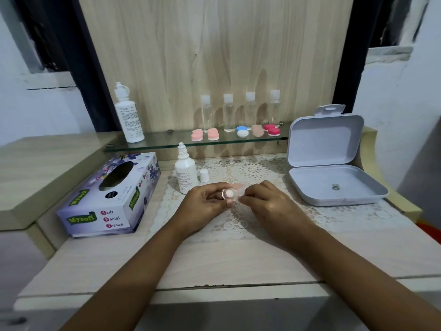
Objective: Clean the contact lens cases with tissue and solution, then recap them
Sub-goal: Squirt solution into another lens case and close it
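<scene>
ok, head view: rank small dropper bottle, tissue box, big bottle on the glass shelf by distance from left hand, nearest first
1. Small dropper bottle: just behind the left hand.
2. Tissue box: on its left.
3. Big bottle: back left, up on the glass shelf.

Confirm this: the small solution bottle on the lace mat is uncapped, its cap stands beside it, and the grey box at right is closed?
No. The head view shows the grey box open, not closed. The rest holds: the small solution bottle on the lace mat is uncapped, and its cap stands beside it.
</scene>
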### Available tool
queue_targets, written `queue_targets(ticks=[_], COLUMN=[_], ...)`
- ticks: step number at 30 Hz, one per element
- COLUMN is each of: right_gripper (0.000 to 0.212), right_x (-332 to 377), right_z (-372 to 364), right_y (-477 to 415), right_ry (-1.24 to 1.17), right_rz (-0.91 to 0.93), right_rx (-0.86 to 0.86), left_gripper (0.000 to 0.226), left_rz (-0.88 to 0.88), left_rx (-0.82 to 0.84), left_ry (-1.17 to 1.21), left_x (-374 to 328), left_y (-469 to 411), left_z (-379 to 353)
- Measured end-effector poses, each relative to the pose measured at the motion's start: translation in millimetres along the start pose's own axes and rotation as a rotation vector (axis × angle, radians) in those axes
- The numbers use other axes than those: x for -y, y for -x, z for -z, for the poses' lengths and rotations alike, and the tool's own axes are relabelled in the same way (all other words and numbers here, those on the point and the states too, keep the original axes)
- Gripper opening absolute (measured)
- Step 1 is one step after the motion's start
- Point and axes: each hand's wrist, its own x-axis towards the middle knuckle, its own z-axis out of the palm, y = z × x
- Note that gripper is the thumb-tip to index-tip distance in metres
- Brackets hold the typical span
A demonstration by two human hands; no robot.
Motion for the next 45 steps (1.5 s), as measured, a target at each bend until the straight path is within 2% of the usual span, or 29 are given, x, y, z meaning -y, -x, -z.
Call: queue_targets(ticks=[3,7,9,12,15,18,25,31,35,39,42,45], right_gripper=[0.026,0.026,0.022,0.026,0.021,0.029,0.024,0.021,0.024,0.033,0.025,0.02], right_x=[-3.1,-12.3,-9.1,-0.8,-4.3,-11.6,-18.6,-14.2,-8.9,-6.2,-5.6,-6.4], right_z=[0.9,0.2,1.3,3.7,3.8,1.1,-3.5,1.6,4.4,4.8,5.3,2.6], right_y=[-0.1,-1.5,-0.6,-0.1,0.3,0.6,-0.6,-4.2,-8.0,-8.2,-7.4,-5.5], right_ry=[0.0,0.052,0.056,0.033,0.02,0.028,-0.047,-0.254,-0.443,-0.473,-0.469,-0.444], right_rz=[-0.005,-0.1,-0.055,0.018,0.016,-0.053,-0.232,-0.514,-0.637,-0.652,-0.631,-0.548], right_rx=[-0.01,-0.082,-0.067,0.007,-0.014,-0.044,-0.126,-0.187,-0.098,0.034,0.054,0.039], left_gripper=[0.033,0.034,0.034,0.033,0.033,0.031,0.032,0.033,0.032,0.034,0.035,0.027], left_rz=[-0.002,0.005,0.005,-0.002,0.014,0.027,0.01,-0.03,-0.071,-0.096,-0.122,-0.117], left_rx=[-0.009,-0.014,-0.013,-0.016,-0.036,-0.053,-0.024,-0.013,-0.005,-0.014,-0.002,-0.009], left_ry=[0.005,0.012,0.013,0.007,0.051,0.073,0.034,-0.074,-0.141,-0.159,-0.201,-0.196], left_x=[0.7,1.1,1.0,-0.4,-1.4,-2.4,-5.1,-4.7,-6.4,-5.8,-4.8,-4.8], left_y=[-0.4,-0.5,-0.4,-0.2,-0.4,-0.5,2.6,3.2,4.8,4.8,4.8,4.7], left_z=[0.2,0.9,1.1,0.7,-0.1,1.5,0.2,-0.3,-2.2,-1.0,-1.4,-1.7])
